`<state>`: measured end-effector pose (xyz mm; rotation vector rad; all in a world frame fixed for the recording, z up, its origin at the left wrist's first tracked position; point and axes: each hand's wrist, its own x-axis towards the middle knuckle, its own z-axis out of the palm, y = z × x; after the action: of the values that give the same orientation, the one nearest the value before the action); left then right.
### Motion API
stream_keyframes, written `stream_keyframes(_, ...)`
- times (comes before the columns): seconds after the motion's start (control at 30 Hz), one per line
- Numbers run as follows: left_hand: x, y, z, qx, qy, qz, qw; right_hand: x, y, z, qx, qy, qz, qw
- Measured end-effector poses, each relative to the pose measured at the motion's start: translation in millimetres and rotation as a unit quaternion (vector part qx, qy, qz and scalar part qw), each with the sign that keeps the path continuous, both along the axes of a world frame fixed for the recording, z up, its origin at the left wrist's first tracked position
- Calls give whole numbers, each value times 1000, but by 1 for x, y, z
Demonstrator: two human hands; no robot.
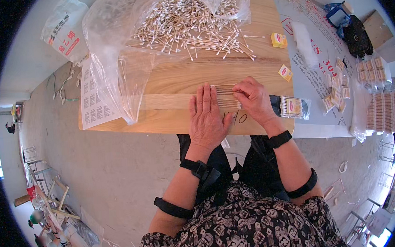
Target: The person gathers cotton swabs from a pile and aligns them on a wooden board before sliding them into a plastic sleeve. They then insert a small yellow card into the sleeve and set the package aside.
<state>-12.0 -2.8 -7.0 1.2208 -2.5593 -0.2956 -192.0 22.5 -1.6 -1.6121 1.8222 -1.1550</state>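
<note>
A neat row of thin wooden cotton swabs (225, 97) lies side by side on the pale wooden board (168, 82) that rests across the person's lap, near its front edge. Both hands are on it. The left hand (207, 118) lies flat, palm down, fingers straight and together, its fingertips touching the left end of the row as if squaring it up. The right hand (254, 99) is curled over the right end, fingers bent and pinching down on the sticks; whether it actually grips a bunch or only presses them I cannot tell from here.

To my eye the step in hand is evening out a counted batch of swabs into a tidy bundle. The next move looks to call for a firm two-sided squeeze so the sticks stay parallel and none roll off the board's edge.

Both forearms come up from the lap, each wearing black straps at wrist and below the elbow, wrists low and close to the board.

Just right of the right hand sits a clear packet of bundled swabs (292, 107). Further up the board, a large loose heap of swabs (191, 24) spills from a clear plastic bag (107, 61). Two small yellow boxes (279, 40) lie beside it, and stacks of filled packets (384, 112) stand on the grey table to the right.
</note>
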Motion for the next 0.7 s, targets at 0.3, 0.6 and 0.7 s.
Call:
stream_keyframes(0.3,-1,0,0,-8,2,-2,1000,-1,0,-2,11,9,-3,1000)
stream_keyframes(0.6,0,0,1,-3,1,0,1000,2,-3,1,40,11,-16,999)
stream_keyframes(0.7,-1,0,1,-5,3,-2,1000,1,-3,2,47,14,-14,999)
